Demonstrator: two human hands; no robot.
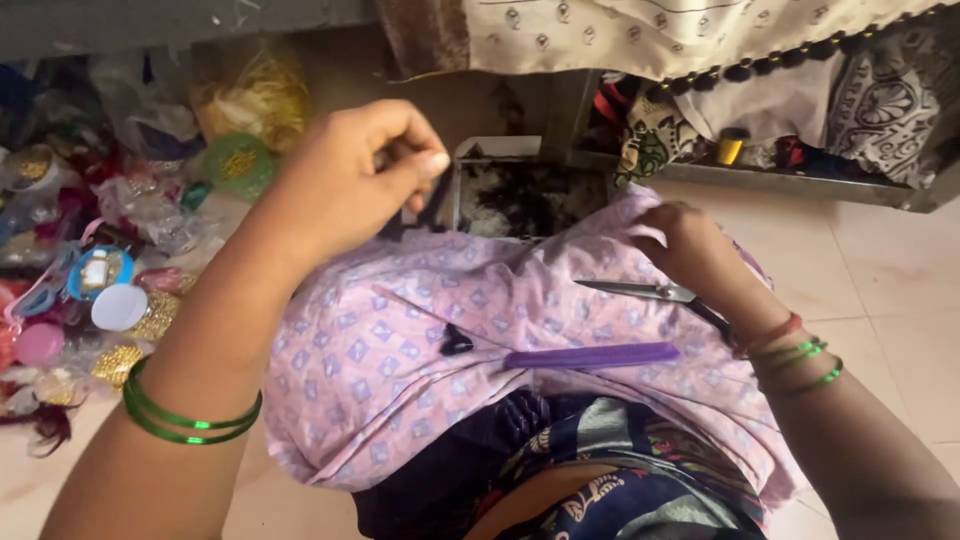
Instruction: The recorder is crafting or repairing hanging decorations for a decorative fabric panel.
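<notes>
Two hands work over pink patterned cloth (400,370): left hand (350,185) pinches, apparently, a thread; right hand (690,250) grips the cloth near scissors (650,292).

Plastic bags: a heap of clear, crinkled bags (150,200) lies on the floor at the far left.
Yellow bag: one clear bag (250,95) near the top holds yellow stuff.
Green tub: a round green container (238,163) sits just below that bag.
Blue-rimmed tub: round, clear-topped (98,272), lower left.
White lid: a round white cap (119,307) just beside the blue-rimmed tub.
Pink lid: a round pink cap (40,343) at the left edge.
Screens, signs: none.
</notes>
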